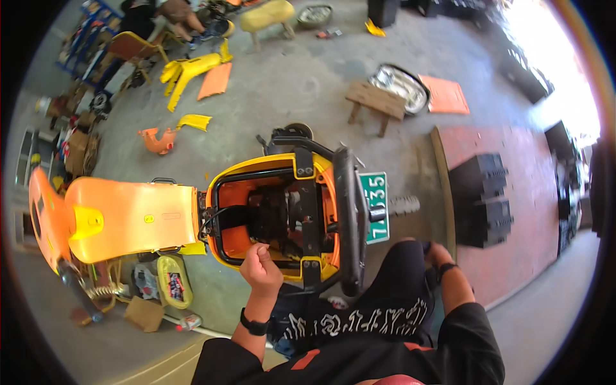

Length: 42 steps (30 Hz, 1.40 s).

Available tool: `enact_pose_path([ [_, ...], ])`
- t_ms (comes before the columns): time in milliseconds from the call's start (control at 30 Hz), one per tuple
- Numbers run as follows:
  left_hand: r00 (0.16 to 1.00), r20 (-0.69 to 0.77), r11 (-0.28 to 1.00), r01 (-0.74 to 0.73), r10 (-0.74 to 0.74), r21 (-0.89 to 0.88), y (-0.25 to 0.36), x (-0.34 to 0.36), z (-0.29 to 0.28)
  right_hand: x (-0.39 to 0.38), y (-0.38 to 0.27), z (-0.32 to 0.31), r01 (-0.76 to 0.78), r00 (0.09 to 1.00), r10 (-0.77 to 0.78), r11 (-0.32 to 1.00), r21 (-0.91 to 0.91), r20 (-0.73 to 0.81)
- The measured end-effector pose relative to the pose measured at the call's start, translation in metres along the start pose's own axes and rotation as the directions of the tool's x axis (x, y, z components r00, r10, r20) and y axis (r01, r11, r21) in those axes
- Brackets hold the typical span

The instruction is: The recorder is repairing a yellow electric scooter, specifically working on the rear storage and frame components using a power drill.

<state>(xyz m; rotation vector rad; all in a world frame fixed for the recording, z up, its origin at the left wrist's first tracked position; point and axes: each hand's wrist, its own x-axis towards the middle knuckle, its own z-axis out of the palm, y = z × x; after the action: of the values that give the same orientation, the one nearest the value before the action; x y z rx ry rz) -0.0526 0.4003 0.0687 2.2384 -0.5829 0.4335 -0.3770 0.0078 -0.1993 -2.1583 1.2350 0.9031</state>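
An orange and yellow scooter (131, 218) lies across the middle of the view, its open rear compartment (228, 186) showing a black inside. A black rear rail (351, 256) and a green number plate (378, 179) are at its right end. My left hand (262, 268) is raised at the near rim of the compartment with fingers curled closed; what they hold, if anything, is hidden. My right hand (438, 255) is down beside my bent knee (407, 256), its fingertips mostly hidden.
A wooden stool (375, 96) stands beyond, near orange panels (449, 96) and yellow panels (192, 67). Black blocks (480, 218) rest on a reddish board (513, 269) at right. A yellow tub (176, 263) sits at lower left. Another person's legs (179, 19) show at upper left.
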Motion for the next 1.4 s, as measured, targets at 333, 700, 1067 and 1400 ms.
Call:
enact_pose_path([
  [333,0.979,-0.206,0.996,-0.026,0.008,-0.086,0.005,-0.006,0.021,0.138,0.093,0.076,0.076,0.958,-0.036,0.989,0.128,-0.284],
  [700,0.967,0.243,0.989,0.039,-0.073,0.142,0.024,0.003,-0.013,0.099,0.067,0.091,0.226,0.963,-0.212,0.971,0.071,-0.164],
  [1067,0.997,0.026,0.985,0.068,-0.073,0.157,0.025,-0.01,0.001,0.128,0.073,0.143,0.263,0.944,-0.242,0.963,0.067,-0.224],
  [1400,0.991,-0.039,0.972,0.131,-0.126,0.194,0.026,-0.008,0.008,0.143,0.09,0.174,0.188,0.926,-0.159,0.981,0.054,-0.342],
])
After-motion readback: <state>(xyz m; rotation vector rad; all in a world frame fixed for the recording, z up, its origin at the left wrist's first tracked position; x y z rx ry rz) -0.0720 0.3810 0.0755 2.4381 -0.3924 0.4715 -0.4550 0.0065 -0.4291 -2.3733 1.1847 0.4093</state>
